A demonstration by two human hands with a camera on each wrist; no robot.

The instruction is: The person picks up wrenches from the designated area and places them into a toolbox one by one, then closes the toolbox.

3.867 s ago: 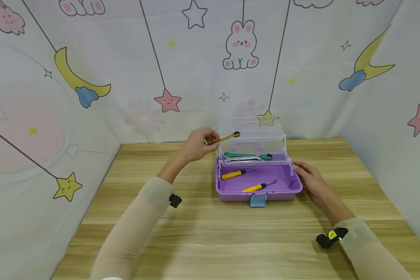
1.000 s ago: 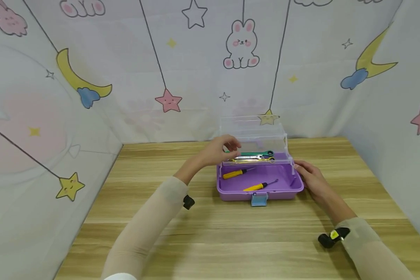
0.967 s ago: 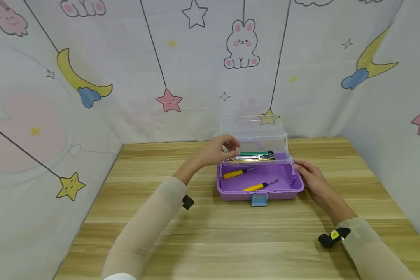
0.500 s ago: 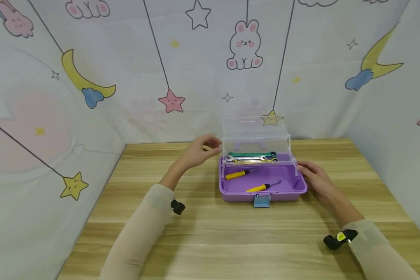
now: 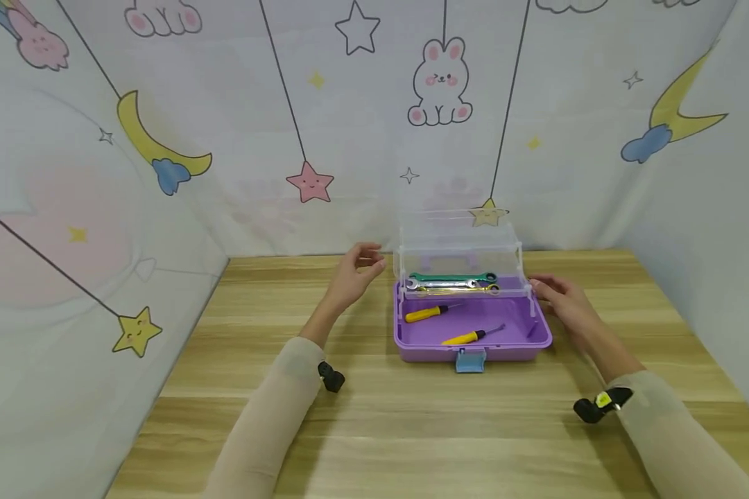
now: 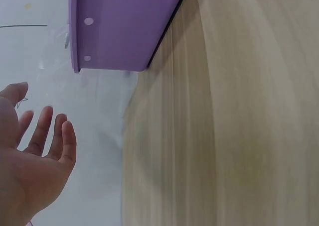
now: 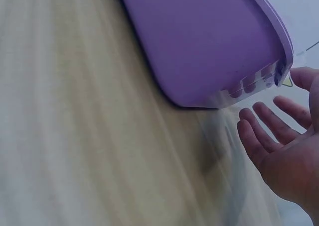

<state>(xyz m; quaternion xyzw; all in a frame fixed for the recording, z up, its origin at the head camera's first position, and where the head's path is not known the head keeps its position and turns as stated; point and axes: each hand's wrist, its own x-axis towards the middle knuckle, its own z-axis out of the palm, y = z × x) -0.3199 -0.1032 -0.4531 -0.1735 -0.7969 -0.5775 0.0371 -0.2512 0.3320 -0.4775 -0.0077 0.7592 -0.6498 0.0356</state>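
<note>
A purple toolbox (image 5: 433, 354) with its clear lid (image 5: 455, 239) raised stands on the table. In its raised clear tray lie a green wrench (image 5: 449, 277), a silver wrench (image 5: 440, 284) and a gold wrench (image 5: 455, 291). Two yellow-handled screwdrivers, a rear one (image 5: 423, 314) and a front one (image 5: 465, 339), rest on the box floor. My left hand (image 5: 349, 281), fingers relaxed and holding nothing, is left of the box and apart from it. At the right side is my right hand (image 5: 568, 308), fingers loosely extended. In the right wrist view its thumb (image 7: 303, 77) is close to the rim; contact is unclear.
A light blue latch (image 5: 470, 360) hangs down at the box's front. The box sits on a wood-grain table (image 5: 412, 430), with a patterned cloth backdrop (image 5: 349, 125) behind and at both sides. Small black cameras are strapped to both wrists.
The gold wrench, held by my left hand at first, now lies in the tray with the others. My left hand has withdrawn leftward from the box. The view has shifted slightly.
</note>
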